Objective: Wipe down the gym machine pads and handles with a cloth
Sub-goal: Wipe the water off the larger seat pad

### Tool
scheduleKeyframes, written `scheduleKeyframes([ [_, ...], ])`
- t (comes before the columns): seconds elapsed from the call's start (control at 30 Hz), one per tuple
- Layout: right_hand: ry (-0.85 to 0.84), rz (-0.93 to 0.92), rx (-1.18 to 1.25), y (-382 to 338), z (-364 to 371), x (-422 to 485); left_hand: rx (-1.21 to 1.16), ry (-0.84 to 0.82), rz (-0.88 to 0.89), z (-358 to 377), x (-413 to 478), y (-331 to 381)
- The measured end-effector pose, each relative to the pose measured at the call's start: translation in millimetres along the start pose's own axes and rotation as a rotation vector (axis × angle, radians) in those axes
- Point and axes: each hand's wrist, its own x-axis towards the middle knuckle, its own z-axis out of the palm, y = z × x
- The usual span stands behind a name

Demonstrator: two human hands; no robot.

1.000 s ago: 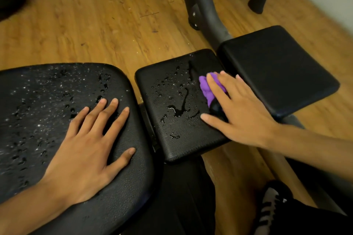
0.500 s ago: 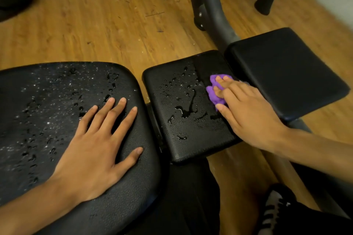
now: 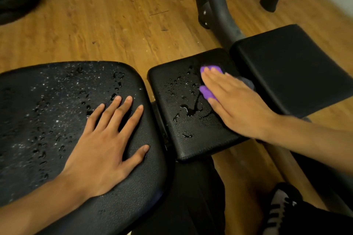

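The right hand (image 3: 238,105) lay flat, fingers straight, pressing the purple cloth (image 3: 207,91) onto the far right part of the middle pad (image 3: 191,145). The left hand (image 3: 107,139) rested spread on the large pad (image 3: 47,110), gripping nothing. To my eye the stroke wanted even pressure, sweeping left through the pooled drops (image 3: 188,109) and stopping at the edge by the narrow gap. The dry pad (image 3: 286,66) crowded the right; the wooden floor (image 3: 114,25) lay open beyond.
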Motion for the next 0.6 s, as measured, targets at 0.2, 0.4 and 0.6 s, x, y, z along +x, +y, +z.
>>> scheduleKeyframes([
  [0.2, -0.024, 0.061, -0.012, 20.6, 3.3, 44.6, 0.006, 0.004, 0.001, 0.1, -0.6, 0.8],
  [0.4, -0.002, 0.152, 0.019, 30.0, 4.1, 76.1, -0.004, 0.011, 0.011, 1.1, 0.2, -0.3],
  [0.6, -0.058, 0.006, -0.041, -7.5, -2.2, -69.9, 0.001, 0.034, 0.01, 4.5, 1.5, 0.1],
])
